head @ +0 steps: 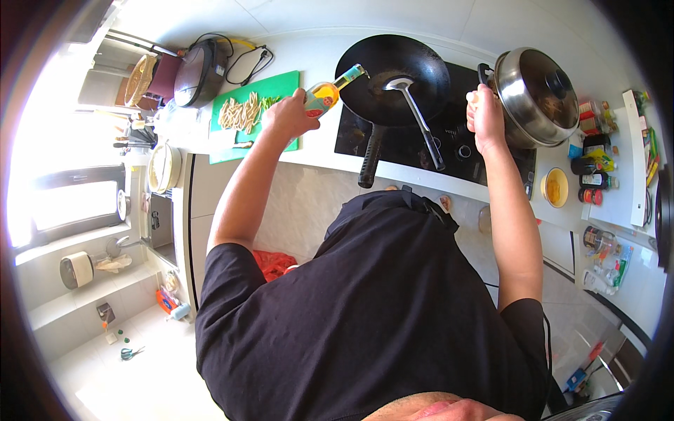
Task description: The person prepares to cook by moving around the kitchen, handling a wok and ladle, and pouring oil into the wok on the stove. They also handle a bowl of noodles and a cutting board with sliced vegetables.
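My left hand (290, 118) is closed round a glass bottle (324, 97) of yellow liquid, tilted so its mouth points over the near left side of a black wok (389, 52). A metal spatula (416, 113) lies in the wok, its black handle end resting beyond the rim over the cooktop (458, 123). My right hand (485, 116) is curled beside the side handle of a lidded steel pot (534, 97); whether it grips that handle is hard to tell. Left of the wok, a green cutting board (287, 84) bears pale strips (239, 113) and chopped greens (269, 102).
A rice cooker (200, 73) with a cable stands behind the board. Far right are a yellow bowl (554, 187), seasoning jars and a dark bottle (592, 180). The wok's handle (371, 158) juts over the counter's front edge. A sink (162, 226) is at the left.
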Tool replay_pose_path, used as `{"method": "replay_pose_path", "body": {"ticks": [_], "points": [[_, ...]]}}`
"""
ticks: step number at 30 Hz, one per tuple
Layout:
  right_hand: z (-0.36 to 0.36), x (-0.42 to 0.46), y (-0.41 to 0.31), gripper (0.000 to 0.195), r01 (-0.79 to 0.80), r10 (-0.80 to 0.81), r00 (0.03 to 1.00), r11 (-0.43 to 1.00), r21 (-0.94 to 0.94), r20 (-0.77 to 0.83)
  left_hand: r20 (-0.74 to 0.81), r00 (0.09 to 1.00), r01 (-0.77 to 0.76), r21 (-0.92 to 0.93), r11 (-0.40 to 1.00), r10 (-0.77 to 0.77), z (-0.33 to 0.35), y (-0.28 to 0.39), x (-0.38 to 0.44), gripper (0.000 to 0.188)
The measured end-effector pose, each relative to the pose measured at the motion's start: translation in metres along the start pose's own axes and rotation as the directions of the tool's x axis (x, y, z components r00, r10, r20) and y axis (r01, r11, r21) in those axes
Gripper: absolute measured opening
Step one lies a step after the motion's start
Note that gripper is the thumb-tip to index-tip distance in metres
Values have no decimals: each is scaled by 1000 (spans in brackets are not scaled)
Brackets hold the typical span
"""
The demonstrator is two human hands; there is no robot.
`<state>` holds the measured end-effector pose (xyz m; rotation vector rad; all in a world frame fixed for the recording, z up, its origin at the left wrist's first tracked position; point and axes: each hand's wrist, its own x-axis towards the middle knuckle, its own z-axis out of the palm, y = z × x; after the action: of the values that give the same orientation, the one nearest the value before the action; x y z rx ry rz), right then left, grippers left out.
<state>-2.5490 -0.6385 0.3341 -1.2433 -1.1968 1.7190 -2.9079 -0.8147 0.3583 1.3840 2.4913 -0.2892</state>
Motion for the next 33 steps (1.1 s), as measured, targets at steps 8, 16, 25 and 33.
{"method": "replay_pose_path", "body": {"ticks": [8, 16, 25, 33], "points": [[-2, -4, 1, 43, 3, -3, 1000, 1000, 19, -5, -141, 990, -67, -279, 958, 29, 24, -6, 8, 84], [4, -11, -3, 41, -2, 2, 1000, 1000, 7, -10, -190, 982, -117, -513, 850, 21, 31, 13, -2, 100], [-2, -19, 0, 49, -1, 1, 1000, 999, -48, -3, -211, 978, -121, -515, 848, 12, 52, 14, -1, 95], [-3, -18, -1, 53, -13, 14, 999, 1000, -29, 43, -262, 965, -118, -487, 865, -16, 58, 10, 10, 88]]}}
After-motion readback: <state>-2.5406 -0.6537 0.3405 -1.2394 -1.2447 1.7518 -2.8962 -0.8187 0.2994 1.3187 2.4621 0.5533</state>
